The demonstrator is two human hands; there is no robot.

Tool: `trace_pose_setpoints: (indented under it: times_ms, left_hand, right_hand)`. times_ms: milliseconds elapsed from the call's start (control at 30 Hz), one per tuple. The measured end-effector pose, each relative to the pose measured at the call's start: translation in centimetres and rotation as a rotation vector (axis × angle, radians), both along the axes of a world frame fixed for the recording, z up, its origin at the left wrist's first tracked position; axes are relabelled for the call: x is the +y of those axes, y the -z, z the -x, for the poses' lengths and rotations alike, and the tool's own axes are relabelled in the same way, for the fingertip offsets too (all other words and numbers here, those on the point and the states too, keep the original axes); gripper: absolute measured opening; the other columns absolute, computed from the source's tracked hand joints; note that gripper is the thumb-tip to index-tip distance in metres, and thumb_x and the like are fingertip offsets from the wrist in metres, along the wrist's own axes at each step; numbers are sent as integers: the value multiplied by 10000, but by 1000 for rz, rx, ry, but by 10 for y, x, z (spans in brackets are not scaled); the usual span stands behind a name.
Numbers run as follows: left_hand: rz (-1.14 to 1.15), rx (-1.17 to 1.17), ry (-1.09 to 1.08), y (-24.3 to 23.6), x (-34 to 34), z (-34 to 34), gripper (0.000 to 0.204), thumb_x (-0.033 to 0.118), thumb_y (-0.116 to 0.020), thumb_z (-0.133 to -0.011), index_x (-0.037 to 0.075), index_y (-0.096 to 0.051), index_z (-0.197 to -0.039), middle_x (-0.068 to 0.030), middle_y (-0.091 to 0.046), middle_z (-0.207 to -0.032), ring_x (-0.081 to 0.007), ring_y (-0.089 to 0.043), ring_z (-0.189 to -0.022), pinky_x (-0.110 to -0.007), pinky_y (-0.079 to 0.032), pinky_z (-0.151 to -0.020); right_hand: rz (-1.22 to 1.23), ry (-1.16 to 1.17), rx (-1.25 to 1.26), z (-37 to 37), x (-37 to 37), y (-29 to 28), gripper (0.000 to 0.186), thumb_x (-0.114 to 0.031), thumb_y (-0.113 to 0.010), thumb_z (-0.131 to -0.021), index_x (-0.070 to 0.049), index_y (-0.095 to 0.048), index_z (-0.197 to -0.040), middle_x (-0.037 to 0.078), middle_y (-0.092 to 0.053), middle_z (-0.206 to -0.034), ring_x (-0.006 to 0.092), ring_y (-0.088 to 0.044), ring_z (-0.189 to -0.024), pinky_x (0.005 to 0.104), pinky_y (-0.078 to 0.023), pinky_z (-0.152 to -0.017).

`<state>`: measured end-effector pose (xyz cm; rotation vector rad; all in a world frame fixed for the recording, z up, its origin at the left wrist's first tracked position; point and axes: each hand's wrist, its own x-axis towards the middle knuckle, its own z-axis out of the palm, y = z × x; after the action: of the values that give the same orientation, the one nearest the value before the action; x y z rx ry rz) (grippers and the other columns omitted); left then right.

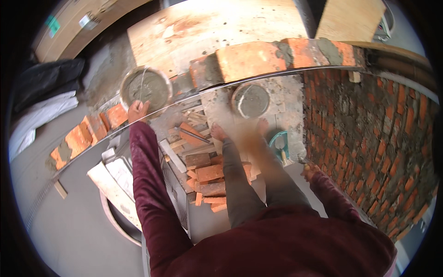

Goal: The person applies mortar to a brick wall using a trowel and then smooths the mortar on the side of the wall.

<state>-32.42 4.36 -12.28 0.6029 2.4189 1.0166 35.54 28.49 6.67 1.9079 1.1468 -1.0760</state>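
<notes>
My left hand (138, 111) is closed on the thin wire handle of a round bucket of grey mortar (146, 87), which is at the brick course on the left. Low on the right, my right hand (310, 172) grips a trowel (299, 157) beside the brick wall (369, 147). Along the top runs a course of orange bricks (249, 60) smeared with mortar, with a long thin straight line in front of it. A second mortar bucket (250, 100) stands past my feet.
Loose bricks and wood offcuts (208, 171) lie beside my legs. A teal container (279, 138) stands right of my feet. Boards over a round tub (110, 184) are at lower left. Plywood (212, 23) lies beyond the bricks, dark bags (46, 83) at upper left.
</notes>
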Motion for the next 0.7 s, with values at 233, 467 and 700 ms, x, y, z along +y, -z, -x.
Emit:
trace_pose_setpoints:
  times_ms: [233,467,700]
  left_hand:
    - [32,-102,-94,-7,6,-28,347,298,-701,-776,41,-491,-674,22,-403,-553,-92,-364,-541,-271,-342,-505]
    - [61,48,-117,-14,5,-28,414,425,-589,-840,14,-588,-889,-156,-560,-736,-213,-529,-680,-349,-432,-654]
    - [68,220,-154,-14,-8,-34,486,407,-736,-720,49,-626,-1029,-122,-664,-904,-255,-632,-860,-356,-479,-793]
  right_hand:
    - [40,-164,34,33,-12,-14,190,-159,-678,-735,5,-596,-784,120,-599,-611,200,-588,-505,328,-484,-453]
    - [36,-173,43,9,-29,5,252,-92,-703,-695,-30,-589,-911,78,-596,-621,165,-579,-513,314,-475,-427]
    - [27,-248,66,28,-12,-25,230,-65,-704,-675,-29,-569,-857,56,-558,-598,155,-553,-499,309,-448,-410]
